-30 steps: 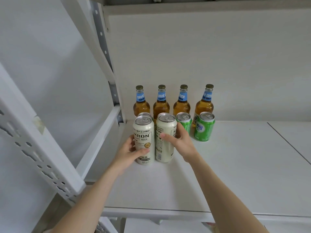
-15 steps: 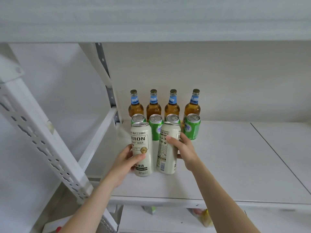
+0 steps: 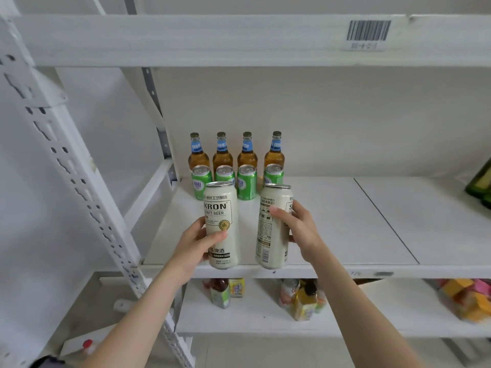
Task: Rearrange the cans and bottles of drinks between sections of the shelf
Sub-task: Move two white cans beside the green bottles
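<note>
My left hand grips a tall cream beer can marked KRON, held upright in front of the shelf's front edge. My right hand grips a second tall cream can the same way, a little to the right. Both cans are off the white shelf board. Behind them on the shelf stands a row of several green cans, and behind those a row of several amber bottles with blue neck labels against the back wall.
A perforated white upright runs down the left. The shelf above carries a barcode label. Green bottles sit at the far right edge. The lower shelf holds small bottles and cartons and colourful packets.
Both hands have lifted the two tall cans off the shelf and drawn them toward me, past the front edge and farther apart. The view has pulled back, showing the upper and lower shelves.
</note>
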The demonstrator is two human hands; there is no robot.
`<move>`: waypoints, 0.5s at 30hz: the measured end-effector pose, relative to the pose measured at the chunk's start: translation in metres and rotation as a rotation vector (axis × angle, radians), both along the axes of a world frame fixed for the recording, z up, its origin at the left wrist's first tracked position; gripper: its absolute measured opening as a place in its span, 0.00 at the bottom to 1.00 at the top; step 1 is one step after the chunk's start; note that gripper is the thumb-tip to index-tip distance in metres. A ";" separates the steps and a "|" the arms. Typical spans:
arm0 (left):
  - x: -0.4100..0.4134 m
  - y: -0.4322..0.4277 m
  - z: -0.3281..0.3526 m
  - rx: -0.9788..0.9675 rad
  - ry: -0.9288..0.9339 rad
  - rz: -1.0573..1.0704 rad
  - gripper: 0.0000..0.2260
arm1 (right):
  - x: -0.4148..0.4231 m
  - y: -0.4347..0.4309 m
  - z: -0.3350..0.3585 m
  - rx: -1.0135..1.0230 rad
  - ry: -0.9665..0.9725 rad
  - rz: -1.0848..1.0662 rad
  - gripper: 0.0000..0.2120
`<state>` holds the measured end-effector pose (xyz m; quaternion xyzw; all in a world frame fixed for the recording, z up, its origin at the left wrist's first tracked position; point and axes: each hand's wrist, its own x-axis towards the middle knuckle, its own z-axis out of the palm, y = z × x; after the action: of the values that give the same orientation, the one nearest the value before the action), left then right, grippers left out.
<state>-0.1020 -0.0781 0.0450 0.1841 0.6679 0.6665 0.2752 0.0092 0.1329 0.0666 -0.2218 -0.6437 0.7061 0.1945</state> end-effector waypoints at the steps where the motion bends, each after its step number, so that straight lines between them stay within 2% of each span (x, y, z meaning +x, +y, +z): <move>1: 0.009 0.000 0.000 -0.002 -0.001 -0.002 0.23 | 0.012 0.001 0.001 0.006 -0.002 -0.009 0.15; 9: 0.070 0.024 0.007 -0.037 0.006 -0.050 0.17 | 0.089 0.020 0.005 0.036 -0.005 -0.081 0.13; 13: 0.093 0.049 0.016 -0.042 0.033 -0.090 0.29 | 0.112 0.043 0.007 0.048 0.008 -0.101 0.12; 15: 0.103 0.064 0.019 -0.034 0.043 -0.100 0.31 | 0.122 0.057 0.010 0.047 0.016 -0.096 0.13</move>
<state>0.0011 -0.0141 0.0642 0.2269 0.6747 0.6365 0.2969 0.1311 0.1902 0.0762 -0.2422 -0.6471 0.6824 0.2386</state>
